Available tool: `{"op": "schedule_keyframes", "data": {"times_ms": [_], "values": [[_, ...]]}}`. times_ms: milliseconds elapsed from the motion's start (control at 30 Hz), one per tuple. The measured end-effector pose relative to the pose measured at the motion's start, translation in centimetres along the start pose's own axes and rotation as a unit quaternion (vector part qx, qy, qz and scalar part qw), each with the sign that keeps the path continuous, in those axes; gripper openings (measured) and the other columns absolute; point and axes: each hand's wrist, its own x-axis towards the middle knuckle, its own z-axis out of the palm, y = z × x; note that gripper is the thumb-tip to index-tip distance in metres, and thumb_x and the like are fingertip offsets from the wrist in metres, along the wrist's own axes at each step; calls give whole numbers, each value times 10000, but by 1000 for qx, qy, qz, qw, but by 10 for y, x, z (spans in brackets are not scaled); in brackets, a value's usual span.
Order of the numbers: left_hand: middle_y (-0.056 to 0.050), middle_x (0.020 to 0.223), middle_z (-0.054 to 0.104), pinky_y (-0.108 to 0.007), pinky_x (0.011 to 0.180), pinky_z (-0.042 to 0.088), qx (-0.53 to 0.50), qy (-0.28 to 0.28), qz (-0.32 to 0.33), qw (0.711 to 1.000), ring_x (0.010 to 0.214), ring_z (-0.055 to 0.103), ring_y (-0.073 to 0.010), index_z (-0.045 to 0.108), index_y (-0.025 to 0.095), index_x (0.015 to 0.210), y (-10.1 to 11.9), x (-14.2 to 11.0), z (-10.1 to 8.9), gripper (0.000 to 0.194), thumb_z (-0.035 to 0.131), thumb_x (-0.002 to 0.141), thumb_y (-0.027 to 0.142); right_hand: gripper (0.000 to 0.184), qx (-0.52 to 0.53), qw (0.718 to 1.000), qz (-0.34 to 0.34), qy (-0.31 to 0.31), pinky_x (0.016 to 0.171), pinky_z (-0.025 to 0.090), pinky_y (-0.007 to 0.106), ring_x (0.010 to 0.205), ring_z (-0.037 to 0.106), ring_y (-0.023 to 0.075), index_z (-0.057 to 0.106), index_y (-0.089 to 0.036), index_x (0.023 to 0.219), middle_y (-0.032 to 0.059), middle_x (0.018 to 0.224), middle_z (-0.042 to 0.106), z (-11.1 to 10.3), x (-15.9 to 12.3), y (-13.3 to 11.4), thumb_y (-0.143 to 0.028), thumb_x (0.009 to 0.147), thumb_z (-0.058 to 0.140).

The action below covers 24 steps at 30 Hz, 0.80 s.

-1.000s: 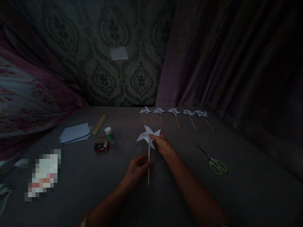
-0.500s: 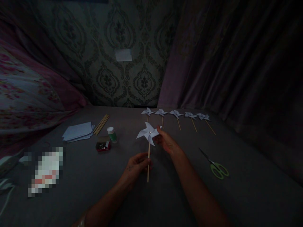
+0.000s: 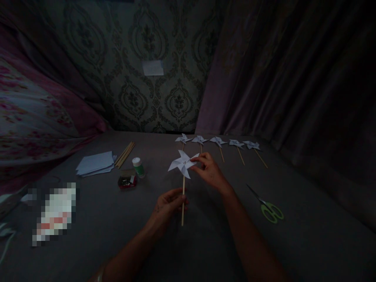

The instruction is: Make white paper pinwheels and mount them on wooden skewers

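Mid-frame, the right hand (image 3: 210, 171) has shifted along the pinwheel (image 3: 179, 166), apparently adjusting 1 blade, finger closure unclear; left hand (image 3: 170, 203) fingers clamp its stick (image 3: 183, 185).

White paper pinwheel (image 3: 179, 165) on a slim wooden stick (image 3: 183, 184), held nearly upright between two hands.
Its four pointed blades spread open around a shiny metal pin (image 3: 184, 162) at the centre, the tips reaching up, left, down and right, with folds showing in the paper. The pale, straight stick runs down from behind the blades, gripped below its middle by the left hand (image 3: 168, 203), its lower end poking out underneath; the right hand (image 3: 210, 172) has thumb and forefinger at the right blade.
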Motion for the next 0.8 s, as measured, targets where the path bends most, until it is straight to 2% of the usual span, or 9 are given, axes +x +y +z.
{"op": "schedule_keyframes", "data": {"times_ms": [267, 467, 633, 800], "values": [[-43, 731, 670, -253, 613, 447, 26, -7, 8, 1000, 606, 599, -124, 659, 138, 1024, 0, -1, 1, 476, 773, 608, 340, 168, -4, 1000, 2, 5, 718, 458, 276, 802, 522, 128, 700, -201, 896, 58, 1023, 477, 2, 1, 3, -245, 734, 691], [-38, 694, 659, -253, 602, 430, 46, -2, 9, 999, 600, 585, -130, 658, 137, 1030, 2, -3, 3, 503, 774, 592, 356, 146, 33, 999, 14, 8, 685, 463, 268, 702, 512, 88, 693, -207, 846, 51, 1058, 487, 1, 2, 4, -240, 704, 702], [-30, 685, 658, -247, 601, 425, 60, -1, 17, 998, 602, 576, -129, 672, 147, 1014, 2, -3, 4, 485, 768, 596, 373, 122, 77, 997, 19, -19, 629, 441, 242, 727, 559, 111, 674, -184, 814, 30, 936, 558, -1, 3, 1, -260, 718, 665], [-33, 677, 656, -250, 593, 421, 71, 3, 19, 997, 595, 567, -132, 665, 134, 1038, 0, -2, 4, 521, 771, 589, 378, 117, 81, 996, 27, -23, 662, 436, 245, 733, 575, 124, 679, -191, 804, 10, 852, 617, -3, 2, -3, -266, 720, 648]]}}
